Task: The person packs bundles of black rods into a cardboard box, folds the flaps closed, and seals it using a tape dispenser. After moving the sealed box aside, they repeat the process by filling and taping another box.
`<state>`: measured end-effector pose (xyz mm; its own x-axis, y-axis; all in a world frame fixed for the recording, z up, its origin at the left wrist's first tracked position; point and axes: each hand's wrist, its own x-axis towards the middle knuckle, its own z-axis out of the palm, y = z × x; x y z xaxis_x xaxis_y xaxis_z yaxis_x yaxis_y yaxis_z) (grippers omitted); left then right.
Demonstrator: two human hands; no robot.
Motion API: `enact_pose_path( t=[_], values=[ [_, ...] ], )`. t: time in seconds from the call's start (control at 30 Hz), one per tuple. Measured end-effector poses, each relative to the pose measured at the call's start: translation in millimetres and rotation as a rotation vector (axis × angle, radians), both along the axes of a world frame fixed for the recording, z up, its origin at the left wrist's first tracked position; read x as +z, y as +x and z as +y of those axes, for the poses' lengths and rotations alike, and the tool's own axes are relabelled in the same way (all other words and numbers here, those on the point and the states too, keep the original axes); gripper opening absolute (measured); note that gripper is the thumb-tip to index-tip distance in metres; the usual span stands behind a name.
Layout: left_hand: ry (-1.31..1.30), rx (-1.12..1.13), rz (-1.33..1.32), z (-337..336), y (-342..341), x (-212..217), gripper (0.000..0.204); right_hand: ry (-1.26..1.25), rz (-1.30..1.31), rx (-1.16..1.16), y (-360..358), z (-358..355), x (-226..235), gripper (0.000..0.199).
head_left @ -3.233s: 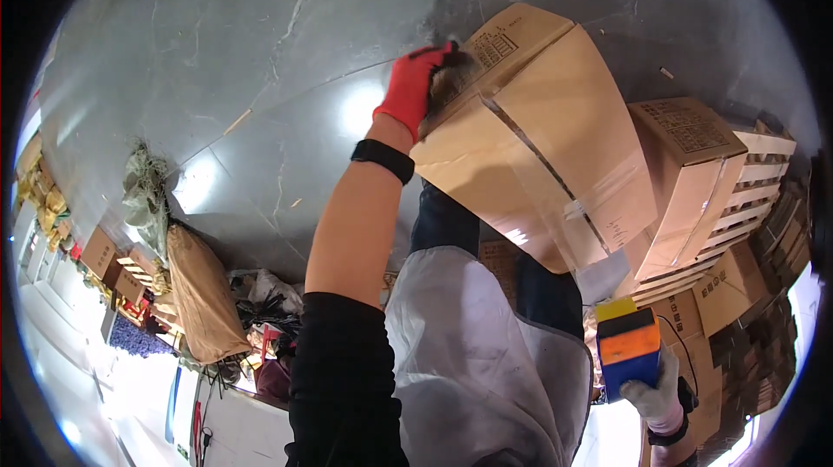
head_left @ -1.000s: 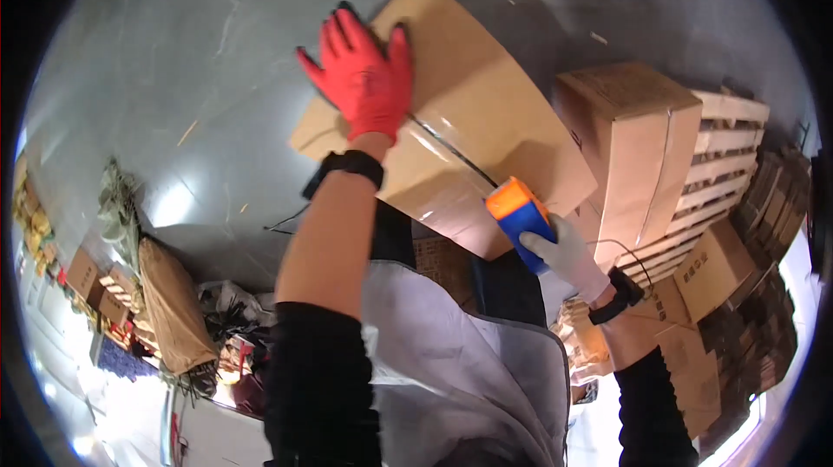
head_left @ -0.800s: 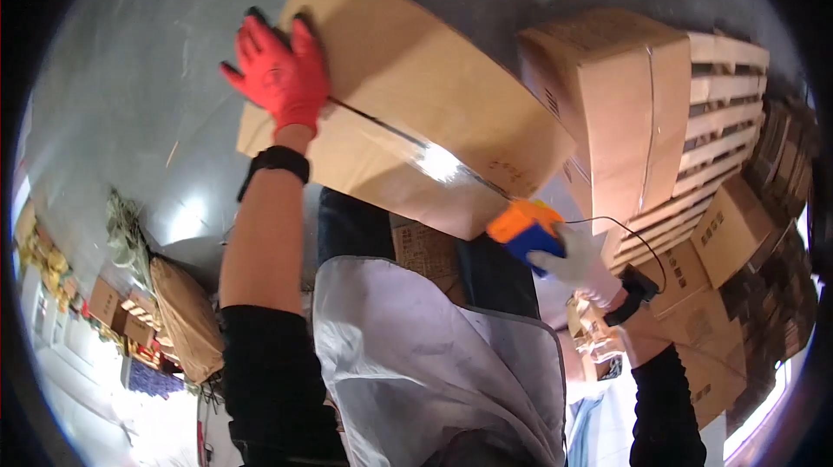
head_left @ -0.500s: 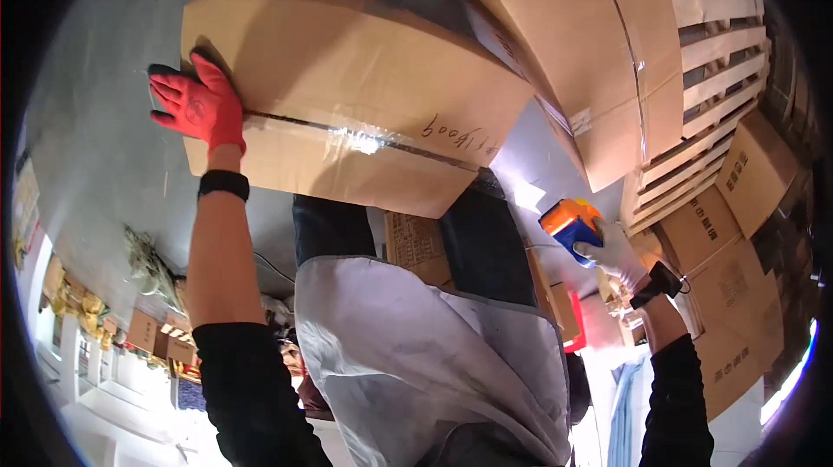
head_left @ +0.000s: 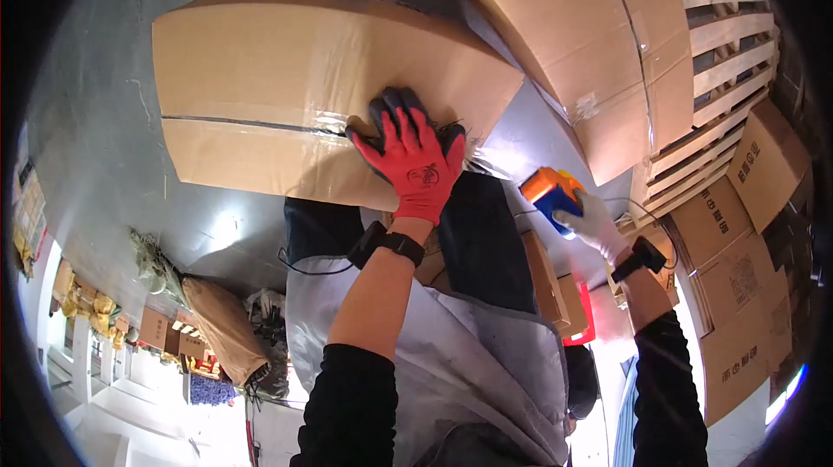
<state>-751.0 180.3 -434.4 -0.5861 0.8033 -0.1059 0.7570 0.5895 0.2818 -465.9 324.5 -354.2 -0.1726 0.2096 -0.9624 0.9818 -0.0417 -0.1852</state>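
Note:
My left hand (head_left: 414,155), in a red glove with black fingertips, lies with fingers spread on the taped seam of a large cardboard box (head_left: 252,68), toward its right end. A dark line runs along the seam, and clear tape shines beside my fingers. Out to the right, my right hand (head_left: 593,222) in a pale glove is closed around an orange-and-blue tape dispenser (head_left: 553,198). The dispenser is held apart from the box, and its far side is hidden. Both wrists carry black bands.
A second cardboard box (head_left: 573,42) stands at the right, next to a wooden slatted pallet (head_left: 729,38). More cartons (head_left: 729,285) are stacked beyond my right arm. A grey apron (head_left: 373,320) covers my lap. A brown sack (head_left: 224,328) lies at the lower left.
My left hand has moved right, from the box's left end to the seam near its right end. The box has shifted slightly left. My right hand, still holding the tape dispenser, has moved a little left.

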Motion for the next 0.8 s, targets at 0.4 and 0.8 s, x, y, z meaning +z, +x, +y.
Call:
enact_pose_path(
  t=[0.4,0.8],
  values=[
    [-0.409,0.054,-0.148,15,40,22,0.09,0.145,-0.104,0.121,-91,-25,-62,0.058],
    [-0.258,0.022,-0.345,4,27,27,0.079,0.196,-0.136,0.319,-161,-55,-103,0.042]
  ],
)
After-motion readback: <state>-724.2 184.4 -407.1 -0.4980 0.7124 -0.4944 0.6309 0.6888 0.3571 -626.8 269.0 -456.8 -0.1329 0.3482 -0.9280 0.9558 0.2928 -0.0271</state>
